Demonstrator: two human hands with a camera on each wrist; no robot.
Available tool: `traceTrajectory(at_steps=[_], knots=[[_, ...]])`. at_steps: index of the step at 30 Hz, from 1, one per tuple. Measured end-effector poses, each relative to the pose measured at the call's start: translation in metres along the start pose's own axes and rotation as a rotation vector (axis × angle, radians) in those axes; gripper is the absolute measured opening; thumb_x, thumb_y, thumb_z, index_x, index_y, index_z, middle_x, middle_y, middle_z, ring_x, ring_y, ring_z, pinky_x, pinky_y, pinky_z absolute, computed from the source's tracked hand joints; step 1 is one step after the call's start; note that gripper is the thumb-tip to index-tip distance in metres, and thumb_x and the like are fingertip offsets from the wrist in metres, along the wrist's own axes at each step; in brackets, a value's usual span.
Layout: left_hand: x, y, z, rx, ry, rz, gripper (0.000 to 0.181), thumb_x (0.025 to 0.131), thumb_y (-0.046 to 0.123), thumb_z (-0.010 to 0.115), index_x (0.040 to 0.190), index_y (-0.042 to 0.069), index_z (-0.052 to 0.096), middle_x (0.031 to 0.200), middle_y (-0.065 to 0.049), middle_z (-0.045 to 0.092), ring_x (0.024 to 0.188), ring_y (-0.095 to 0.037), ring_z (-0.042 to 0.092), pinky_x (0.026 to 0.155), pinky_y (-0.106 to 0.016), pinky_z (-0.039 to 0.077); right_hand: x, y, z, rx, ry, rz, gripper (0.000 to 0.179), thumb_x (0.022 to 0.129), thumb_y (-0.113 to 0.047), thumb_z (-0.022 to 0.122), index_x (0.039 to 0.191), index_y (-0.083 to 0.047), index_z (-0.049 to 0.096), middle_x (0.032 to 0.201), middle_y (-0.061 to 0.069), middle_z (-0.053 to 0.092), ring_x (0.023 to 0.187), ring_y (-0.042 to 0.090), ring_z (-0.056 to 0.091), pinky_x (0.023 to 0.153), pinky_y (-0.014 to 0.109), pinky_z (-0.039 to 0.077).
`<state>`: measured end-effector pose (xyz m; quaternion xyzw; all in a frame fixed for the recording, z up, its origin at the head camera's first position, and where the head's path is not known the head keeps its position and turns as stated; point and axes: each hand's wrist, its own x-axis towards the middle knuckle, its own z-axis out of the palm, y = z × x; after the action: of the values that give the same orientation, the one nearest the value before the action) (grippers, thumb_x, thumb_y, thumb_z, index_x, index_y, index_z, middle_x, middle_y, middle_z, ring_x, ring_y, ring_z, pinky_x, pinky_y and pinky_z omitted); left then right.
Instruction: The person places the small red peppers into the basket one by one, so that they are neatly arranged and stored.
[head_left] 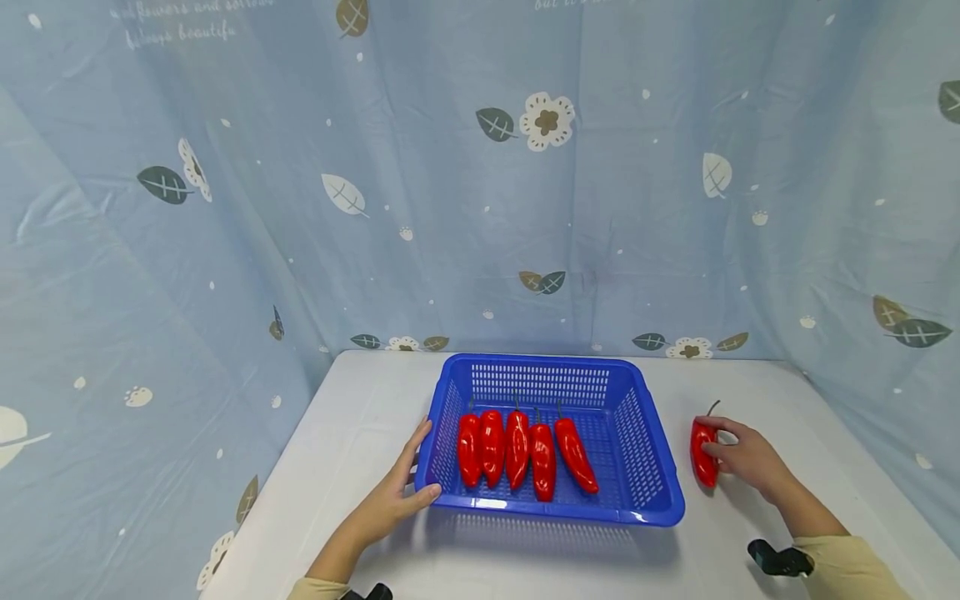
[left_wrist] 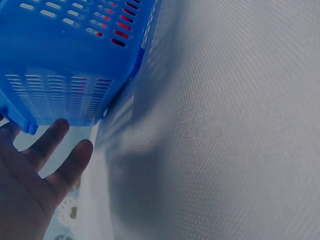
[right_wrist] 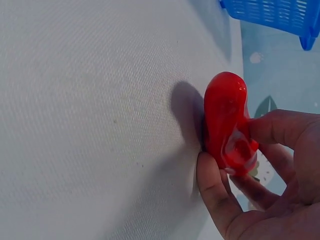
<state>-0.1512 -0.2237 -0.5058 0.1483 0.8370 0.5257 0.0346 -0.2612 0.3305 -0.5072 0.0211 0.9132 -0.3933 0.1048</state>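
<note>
A red chili pepper [head_left: 703, 454] with a thin dark stem is on the white table, right of the basket. My right hand [head_left: 742, 457] pinches it between thumb and fingers; the right wrist view shows the pepper [right_wrist: 226, 117] close up. Several similar red peppers [head_left: 517, 450] lie side by side in the blue plastic basket [head_left: 551, 515], mostly toward its left half. At the basket's left side is my left hand [head_left: 390, 500], fingers straight and spread along the outside and thumb at the near left corner. In the left wrist view, those fingers [left_wrist: 70, 167] lie beside the basket wall.
The basket stands on a white table [head_left: 352, 400] with a textured surface. Behind and beside the table hangs a light blue curtain [head_left: 450, 208] printed with leaves and flowers. Both wrists wear black straps or devices [head_left: 778, 558].
</note>
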Motion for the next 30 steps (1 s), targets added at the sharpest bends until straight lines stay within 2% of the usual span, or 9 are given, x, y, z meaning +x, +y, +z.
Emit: traceTrajectory(at_steps=[7, 21, 30], knots=[[0.001, 0.000, 0.001, 0.009, -0.008, 0.000, 0.092, 0.093, 0.025, 0.065, 0.165, 0.028, 0.008, 0.171, -0.011, 0.003, 0.141, -0.047, 0.036, 0.105, -0.060, 0.040, -0.003, -0.001, 0.000, -0.001, 0.000, -0.008, 0.064, 0.099, -0.020, 0.065, 0.150, 0.006, 0.037, 0.140, 0.044, 0.036, 0.118, 0.058, 0.050, 0.080, 0.048, 0.060], [0.001, -0.005, 0.001, 0.009, 0.003, -0.003, 0.092, 0.093, 0.025, 0.065, 0.164, 0.031, 0.009, 0.171, -0.011, 0.005, 0.141, -0.046, 0.036, 0.106, -0.061, 0.039, -0.009, -0.006, -0.003, -0.018, 0.007, -0.042, 0.065, 0.099, -0.023, 0.064, 0.151, 0.004, 0.037, 0.142, 0.043, 0.036, 0.123, 0.061, 0.043, 0.082, 0.052, 0.059], [0.000, -0.004, 0.001, -0.003, 0.002, 0.000, 0.091, 0.093, 0.025, 0.065, 0.164, 0.031, 0.009, 0.171, -0.011, 0.004, 0.141, -0.046, 0.036, 0.106, -0.062, 0.039, -0.015, -0.018, -0.009, -0.023, -0.003, -0.090, 0.063, 0.099, -0.021, 0.063, 0.151, 0.004, 0.039, 0.140, 0.043, 0.039, 0.117, 0.058, 0.051, 0.081, 0.051, 0.059]])
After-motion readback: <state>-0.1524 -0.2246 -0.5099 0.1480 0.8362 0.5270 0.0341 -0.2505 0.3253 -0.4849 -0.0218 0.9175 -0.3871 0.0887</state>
